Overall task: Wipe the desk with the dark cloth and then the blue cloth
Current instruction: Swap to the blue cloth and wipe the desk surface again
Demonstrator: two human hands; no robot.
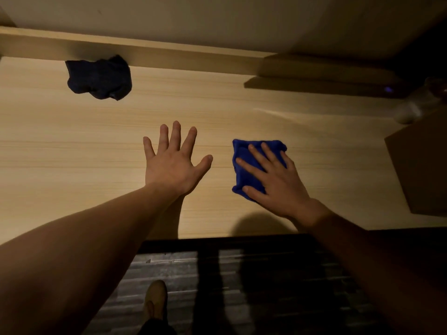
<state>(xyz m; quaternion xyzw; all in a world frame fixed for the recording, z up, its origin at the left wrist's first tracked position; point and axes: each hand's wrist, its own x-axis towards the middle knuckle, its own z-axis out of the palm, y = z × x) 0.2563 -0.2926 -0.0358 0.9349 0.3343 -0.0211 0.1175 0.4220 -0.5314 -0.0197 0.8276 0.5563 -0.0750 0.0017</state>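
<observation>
The light wooden desk point(72, 146) fills the middle of the view. A crumpled dark cloth point(99, 78) lies at the back left, against the raised back ledge, with neither hand on it. A folded blue cloth point(244, 163) lies right of centre. My right hand point(273, 180) presses flat on the blue cloth, fingers spread over it and covering its right half. My left hand point(173, 163) rests flat on the bare desk just left of the blue cloth, fingers spread, holding nothing.
A raised wooden ledge point(169, 52) runs along the back of the desk. A brown box point(420, 170) stands at the right edge, with a pale bottle point(411, 110) behind it. The desk's front edge is near me, above a dark floor and my shoe point(156, 301).
</observation>
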